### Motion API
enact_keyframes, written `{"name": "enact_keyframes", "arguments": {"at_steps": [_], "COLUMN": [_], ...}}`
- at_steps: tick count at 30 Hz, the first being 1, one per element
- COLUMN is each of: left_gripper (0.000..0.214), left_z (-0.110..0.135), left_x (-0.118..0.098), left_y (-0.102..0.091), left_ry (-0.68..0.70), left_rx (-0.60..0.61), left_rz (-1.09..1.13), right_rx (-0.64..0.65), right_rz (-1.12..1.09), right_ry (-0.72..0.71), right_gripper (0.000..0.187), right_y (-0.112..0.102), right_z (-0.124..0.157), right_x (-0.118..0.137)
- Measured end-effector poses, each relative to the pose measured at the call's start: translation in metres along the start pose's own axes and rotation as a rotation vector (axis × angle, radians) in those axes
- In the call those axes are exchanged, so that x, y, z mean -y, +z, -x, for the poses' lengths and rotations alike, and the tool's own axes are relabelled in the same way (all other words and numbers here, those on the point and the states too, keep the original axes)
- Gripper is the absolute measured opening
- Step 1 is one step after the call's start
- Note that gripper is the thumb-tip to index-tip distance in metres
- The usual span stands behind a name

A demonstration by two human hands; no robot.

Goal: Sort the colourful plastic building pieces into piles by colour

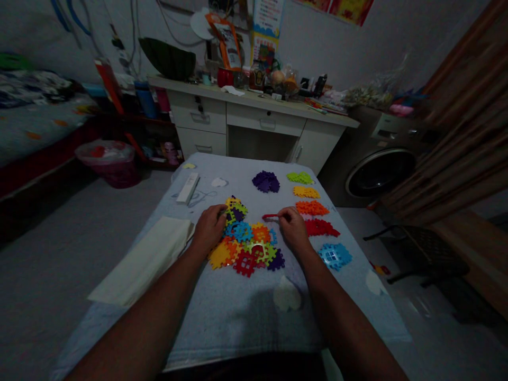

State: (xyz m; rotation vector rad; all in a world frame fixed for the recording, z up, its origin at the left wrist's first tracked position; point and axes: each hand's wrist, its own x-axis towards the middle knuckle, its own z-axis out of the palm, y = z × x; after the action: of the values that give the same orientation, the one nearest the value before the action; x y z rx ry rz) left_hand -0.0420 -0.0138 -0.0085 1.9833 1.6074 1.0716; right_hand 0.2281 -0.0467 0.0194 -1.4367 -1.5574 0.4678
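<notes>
My right hand point(292, 225) pinches a flat red puzzle tile point(270, 216), seen nearly edge-on above the cloth. My left hand point(211, 226) has its fingers curled at the left edge of a mixed pile of interlocking plastic tiles; what they grip, if anything, is hidden. The pile holds green tiles point(265, 253), blue tiles point(238, 231), a yellow tile point(219, 257) and a red window tile point(245, 263). Sorted by colour, a purple heap point(265, 181) lies farther back. Along the right are green point(300, 178), yellow point(306, 192), orange point(311, 207), red point(322, 227) and blue point(335, 256) heaps.
The tiles lie on a cloth-covered table point(238, 323). On its left are a white box point(188, 188) and a folded pale sheet point(145, 262). Behind stands a cluttered white desk point(202, 114), with a washing machine point(377, 159) to the right and a pink bin point(113, 166) to the left.
</notes>
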Motion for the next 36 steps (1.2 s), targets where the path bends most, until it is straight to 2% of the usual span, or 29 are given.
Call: {"name": "enact_keyframes", "arguments": {"at_steps": [9, 16, 20, 23, 26, 29, 31, 33, 36], "left_gripper": [0.038, 0.040, 0.039, 0.039, 0.041, 0.042, 0.041, 0.041, 0.041], "left_z": [0.000, 0.000, 0.000, 0.001, 0.001, 0.000, -0.001, -0.001, -0.001], "left_x": [0.000, 0.001, 0.000, 0.000, 0.001, 0.003, 0.004, 0.004, 0.002], "left_y": [-0.001, -0.001, -0.001, -0.002, -0.002, -0.001, -0.001, -0.001, -0.002], "left_ry": [0.003, 0.003, -0.006, -0.012, -0.010, -0.003, 0.007, 0.015, 0.015], "left_rx": [0.004, 0.006, 0.010, 0.016, 0.018, 0.028, 0.032, 0.030, 0.026], "left_rz": [0.005, -0.004, -0.005, -0.004, -0.004, -0.010, -0.008, -0.006, -0.012], "right_rx": [0.100, 0.258, 0.303, 0.283, 0.206, 0.095, 0.030, 0.027, 0.042], "right_rz": [0.188, 0.319, 0.348, 0.368, 0.365, 0.387, 0.445, 0.519, 0.628], "right_ry": [-0.117, -0.088, -0.097, -0.102, -0.121, -0.122, -0.064, 0.030, 0.214], "right_gripper": [0.018, 0.042, 0.032, 0.028, 0.031, 0.033, 0.033, 0.034, 0.032], "right_y": [0.005, 0.008, 0.008, 0.002, -0.018, -0.057, -0.088, -0.117, -0.147], "right_z": [0.003, 0.005, 0.004, 0.001, -0.007, -0.016, -0.019, -0.017, -0.010], "right_x": [-0.004, -0.007, -0.008, -0.005, -0.003, -0.007, -0.014, -0.025, -0.045]}}
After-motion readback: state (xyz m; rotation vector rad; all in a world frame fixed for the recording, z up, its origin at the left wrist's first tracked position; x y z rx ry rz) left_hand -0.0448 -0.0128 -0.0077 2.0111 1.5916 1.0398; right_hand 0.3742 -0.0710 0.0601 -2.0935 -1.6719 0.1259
